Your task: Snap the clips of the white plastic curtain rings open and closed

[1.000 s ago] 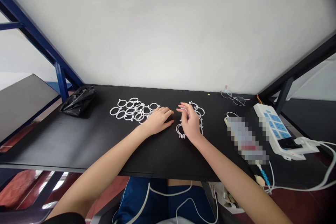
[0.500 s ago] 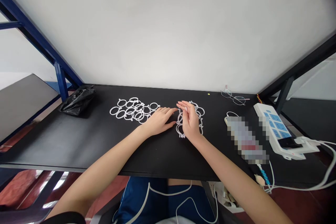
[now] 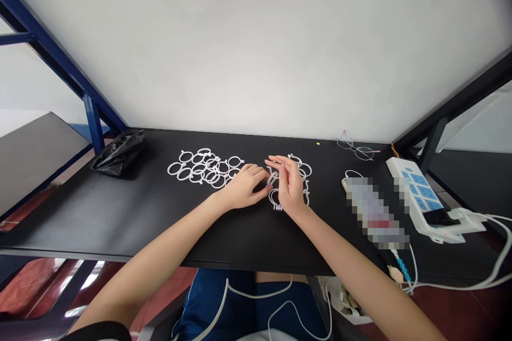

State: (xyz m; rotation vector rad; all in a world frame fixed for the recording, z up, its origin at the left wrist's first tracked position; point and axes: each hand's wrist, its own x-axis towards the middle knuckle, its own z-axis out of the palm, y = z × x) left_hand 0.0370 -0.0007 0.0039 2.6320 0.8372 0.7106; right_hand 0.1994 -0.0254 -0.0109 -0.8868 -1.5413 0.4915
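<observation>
My left hand [image 3: 248,186] is over the middle of the black tabletop, its thumb and fingertips closed on the edge of a white curtain-type ring [image 3: 272,177], which stands tilted. Close by on the right, my right hand [image 3: 291,184] is turned sideways with fingers stretched out and thumb raised, apparently holding nothing. Under and behind it lies a group of white rings [image 3: 305,169], partly covered by the hand. A larger loose pile of white rings [image 3: 204,168], each with a small knob, overlaps to the left of my left hand.
A crumpled black plastic bag [image 3: 120,153] lies at the back left. On the right are eyeglasses [image 3: 364,153], a blurred phone [image 3: 376,216] on a cable, and a white power strip [image 3: 420,192] with plugs. A pale wall [image 3: 256,53] rises behind the tabletop.
My left thumb and fingers have closed on a ring, which has tilted up from the right-hand group. My right fingers have shifted slightly left.
</observation>
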